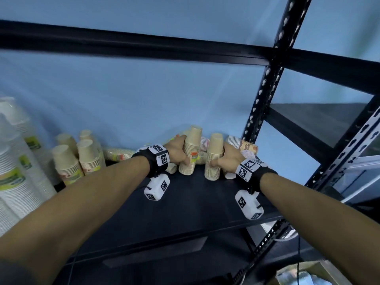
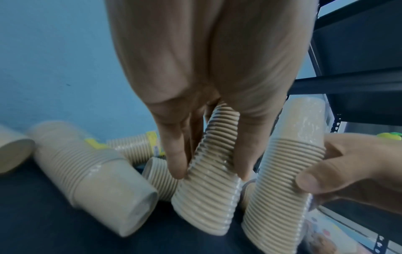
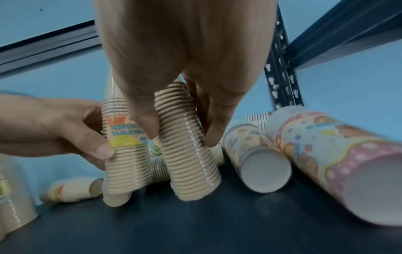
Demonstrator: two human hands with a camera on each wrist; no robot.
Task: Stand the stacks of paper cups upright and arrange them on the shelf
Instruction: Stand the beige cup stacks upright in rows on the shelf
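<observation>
On the dark shelf (image 1: pixel 185 202), two tan cup stacks are held upright: the left stack (image 1: pixel 190 153) is gripped by the left hand (image 1: pixel 176 151), the right stack (image 1: pixel 213 159) by the right hand (image 1: pixel 228 161). Fallen patterned stacks (image 3: pixel 326 154) are seen at 2 o'clock, further back.

Tan, white and pastel cups on a dark shelf

Tan ribbed paper-cup stacks (image 1: pixel 191 153); white cup stacks with green labels (image 1: pixel 14 161); pink dotted pastel-print cup stack (image 3: pixel 339 154); black metal shelf (image 1: pixel 195 202); blue wall (image 1: pixel 123 89).

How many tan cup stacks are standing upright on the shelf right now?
6: four tan stacks grouped at the left, one in the left hand, one in the right hand. Others may be hidden behind.
</observation>
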